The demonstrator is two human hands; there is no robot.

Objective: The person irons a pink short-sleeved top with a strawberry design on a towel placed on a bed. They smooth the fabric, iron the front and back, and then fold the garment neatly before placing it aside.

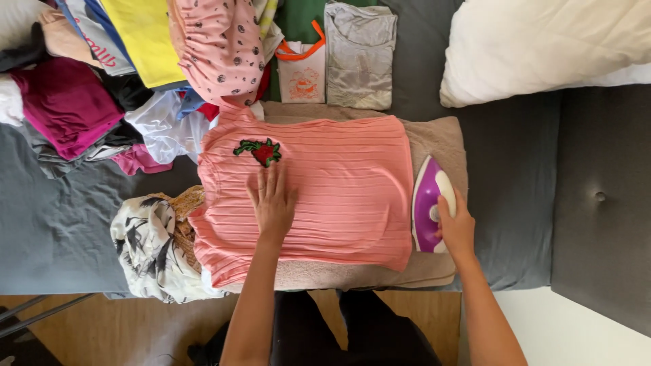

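Nearest the camera, two bare forearms reach out over a strip of wooden floor (135, 329) and dark trouser legs. The left hand (272, 202) lies flat, fingers together and stretched out, palm pressing down on a salmon-pink ribbed top (339, 196); it grips nothing. The right hand (456, 227) is closed around the handle end of a purple and white iron (428, 203), which rests on its soleplate just beside the top's right edge, its pointed nose aimed away from the person.

The pink top is spread smooth, its fine lengthwise ribs running across it, with an embroidered red strawberry patch (260, 150) with green leaves just beyond the left fingertips. Under the top lies a beige terry towel (441, 142), nubby in texture, showing at the far, right and near edges. All this sits on a bed covered in a soft grey sheet (61, 224), slightly creased.

To the left of the top, touching it, is a crumpled white cloth with black leaf print (146, 244) over a tan woven piece. Further off, a loose heap holds a magenta garment (64, 102), a yellow one (146, 37) and a pink dotted one (220, 44). Beside the heap lie a folded white shirt with orange trim (302, 71) and a folded shiny grey top (359, 57). At far right a plump white pillow (542, 47) rests on the grey sheet.
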